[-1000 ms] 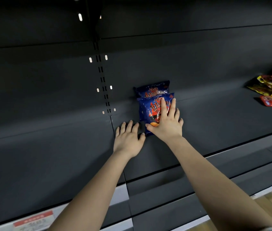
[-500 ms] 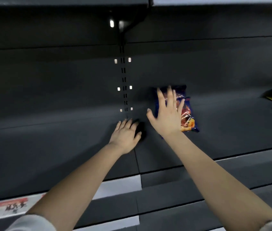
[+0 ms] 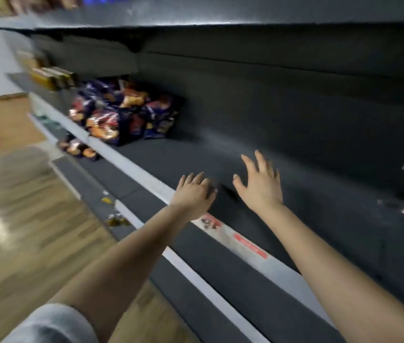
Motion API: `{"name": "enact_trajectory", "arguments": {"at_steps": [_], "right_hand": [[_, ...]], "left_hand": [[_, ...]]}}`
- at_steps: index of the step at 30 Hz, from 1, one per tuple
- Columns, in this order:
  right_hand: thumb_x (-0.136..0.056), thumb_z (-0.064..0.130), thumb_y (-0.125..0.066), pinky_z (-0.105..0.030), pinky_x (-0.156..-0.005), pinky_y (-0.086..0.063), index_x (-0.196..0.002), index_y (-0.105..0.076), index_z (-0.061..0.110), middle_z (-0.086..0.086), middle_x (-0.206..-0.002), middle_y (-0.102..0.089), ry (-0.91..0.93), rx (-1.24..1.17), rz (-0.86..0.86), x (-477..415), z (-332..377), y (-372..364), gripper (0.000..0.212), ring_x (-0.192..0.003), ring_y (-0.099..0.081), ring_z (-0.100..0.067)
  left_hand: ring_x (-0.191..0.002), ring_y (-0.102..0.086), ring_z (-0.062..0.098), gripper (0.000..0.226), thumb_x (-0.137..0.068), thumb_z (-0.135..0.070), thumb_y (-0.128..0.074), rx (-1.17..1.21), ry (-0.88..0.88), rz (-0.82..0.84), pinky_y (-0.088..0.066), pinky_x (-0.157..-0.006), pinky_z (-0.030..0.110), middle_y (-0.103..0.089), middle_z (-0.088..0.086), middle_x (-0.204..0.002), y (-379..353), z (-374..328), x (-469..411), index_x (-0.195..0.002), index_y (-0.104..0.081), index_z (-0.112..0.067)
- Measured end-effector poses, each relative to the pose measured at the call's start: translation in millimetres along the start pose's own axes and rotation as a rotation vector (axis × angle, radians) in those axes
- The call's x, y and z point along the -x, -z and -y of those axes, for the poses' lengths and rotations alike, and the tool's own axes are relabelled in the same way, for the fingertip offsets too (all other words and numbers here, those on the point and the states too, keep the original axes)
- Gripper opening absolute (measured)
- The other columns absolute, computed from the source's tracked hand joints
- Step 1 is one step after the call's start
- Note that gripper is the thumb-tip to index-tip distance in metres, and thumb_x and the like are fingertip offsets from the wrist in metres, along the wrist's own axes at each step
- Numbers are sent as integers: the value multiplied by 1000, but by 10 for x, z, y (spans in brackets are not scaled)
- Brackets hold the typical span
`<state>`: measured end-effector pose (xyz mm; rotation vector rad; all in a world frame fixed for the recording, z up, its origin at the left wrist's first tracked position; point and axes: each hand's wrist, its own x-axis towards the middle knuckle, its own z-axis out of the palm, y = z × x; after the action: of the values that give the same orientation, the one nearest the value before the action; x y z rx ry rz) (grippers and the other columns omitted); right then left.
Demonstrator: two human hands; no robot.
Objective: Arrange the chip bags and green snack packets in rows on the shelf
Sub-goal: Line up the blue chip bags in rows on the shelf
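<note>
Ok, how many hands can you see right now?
2. The left hand is over the front edge of the shelf. The right hand is beside it, further in, with its fingers spread. Both are empty. No other hands show.

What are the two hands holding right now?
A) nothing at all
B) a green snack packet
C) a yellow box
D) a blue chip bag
A: the left hand and the right hand are both bare, with loose fingers over the dark shelf, and the chip bags lie in a pile farther along it, out of their grasp.
</note>
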<state>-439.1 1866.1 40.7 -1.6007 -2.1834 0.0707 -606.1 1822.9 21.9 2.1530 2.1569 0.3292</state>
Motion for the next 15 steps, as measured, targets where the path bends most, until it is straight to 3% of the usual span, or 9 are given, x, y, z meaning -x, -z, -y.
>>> {"name": "enact_trajectory", "arguments": {"at_steps": [6,15], "right_hand": [[-95,41,-44,-46,-111,-25,-145,-34,24,-4,-159,-13,145,-94,77,-125,925,-484,54,-139,-24,-31],[-96,40,-44,-45,-110,-28,-145,-35,23,-6,-158,-13,155,-106,114,-703,1734,-987,53,-136,-27,-34]], "left_hand": [[-139,-24,24,45,-100,-39,-30,-61,144,-19,-13,-113,40,-33,2,-149,205,832,325,-140,-37,-20],[-143,-17,23,49,-100,-41,-29,-57,124,-24,-10,-116,43,-27,1,-154,320,1836,-75,-144,-32,-19]]}}
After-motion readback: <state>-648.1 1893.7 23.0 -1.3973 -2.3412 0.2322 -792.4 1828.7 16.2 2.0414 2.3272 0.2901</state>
